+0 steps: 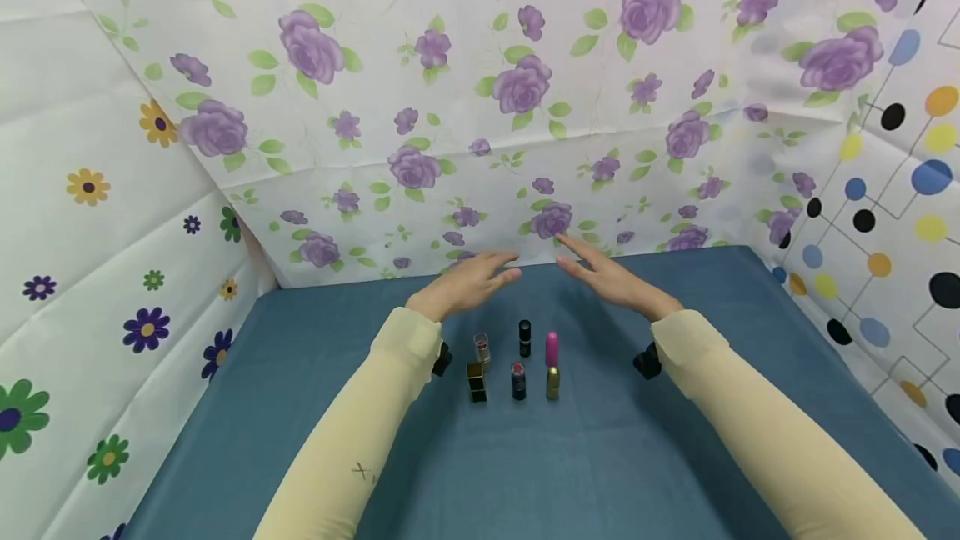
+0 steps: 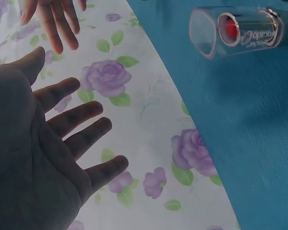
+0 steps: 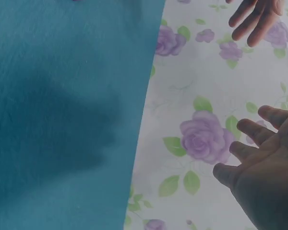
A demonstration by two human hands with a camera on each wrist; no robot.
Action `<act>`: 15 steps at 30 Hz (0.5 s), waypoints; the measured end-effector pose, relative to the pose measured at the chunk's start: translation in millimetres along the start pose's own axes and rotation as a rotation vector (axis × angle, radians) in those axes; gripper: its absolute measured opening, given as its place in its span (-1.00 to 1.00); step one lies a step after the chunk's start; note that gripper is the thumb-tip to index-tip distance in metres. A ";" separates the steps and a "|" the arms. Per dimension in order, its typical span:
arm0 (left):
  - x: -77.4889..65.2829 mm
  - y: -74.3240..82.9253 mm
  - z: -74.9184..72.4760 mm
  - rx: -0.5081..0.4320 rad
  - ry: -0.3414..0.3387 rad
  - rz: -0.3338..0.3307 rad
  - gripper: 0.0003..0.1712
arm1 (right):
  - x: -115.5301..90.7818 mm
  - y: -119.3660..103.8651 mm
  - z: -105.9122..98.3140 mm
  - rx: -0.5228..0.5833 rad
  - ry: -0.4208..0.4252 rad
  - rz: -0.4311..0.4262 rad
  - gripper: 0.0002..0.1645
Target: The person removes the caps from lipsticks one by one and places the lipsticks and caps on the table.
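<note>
Both hands hover over the far part of the table with nothing in them. My left hand (image 1: 467,283) has its fingers extended toward the right; the left wrist view shows its palm and spread fingers. Opposite it, my right hand (image 1: 617,280) reaches inward with straight fingers, apart from the left. Nearer than the hands stand several lipsticks: a clear-capped lipstick (image 1: 482,347), a black tube (image 1: 525,338), a bright pink tube (image 1: 552,349), a black and gold tube (image 1: 476,382), a dark tube with a red top (image 1: 518,380) and a gold tube (image 1: 552,383).
A blue cloth (image 1: 322,407) covers the table. Behind it rises a white sheet with purple roses (image 1: 521,86). Flower-printed cloth (image 1: 82,265) hangs at the left, dotted cloth (image 1: 892,215) at the right. Each wrist carries a small black device (image 1: 647,362).
</note>
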State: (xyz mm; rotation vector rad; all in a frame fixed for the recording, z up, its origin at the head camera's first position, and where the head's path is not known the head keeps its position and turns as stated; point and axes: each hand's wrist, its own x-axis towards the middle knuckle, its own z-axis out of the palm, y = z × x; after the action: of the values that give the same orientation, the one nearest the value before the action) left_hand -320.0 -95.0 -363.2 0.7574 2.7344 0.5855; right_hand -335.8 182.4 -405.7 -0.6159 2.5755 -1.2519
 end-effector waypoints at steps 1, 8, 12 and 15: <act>0.0 1.3 0.2 0.002 -0.012 0.002 -0.29 | -0.6 0.6 0.7 0.013 -0.005 0.001 -0.08; 1.1 9.4 3.0 0.011 -0.092 0.023 -0.31 | -7.9 4.8 6.0 0.114 -0.024 0.014 -0.08; 1.0 14.0 5.3 0.018 -0.114 0.032 -0.34 | -11.5 8.2 8.8 0.182 -0.027 -0.004 -0.15; 0.3 16.6 6.8 0.021 -0.124 0.030 -0.36 | -12.4 10.3 11.2 0.239 -0.021 -0.033 -0.19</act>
State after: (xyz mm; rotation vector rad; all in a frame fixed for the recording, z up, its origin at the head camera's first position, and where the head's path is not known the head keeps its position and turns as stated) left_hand -310.7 -79.7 -362.0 0.8123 2.6240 0.4999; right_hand -323.5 185.9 -420.7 -0.6208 2.3580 -1.5249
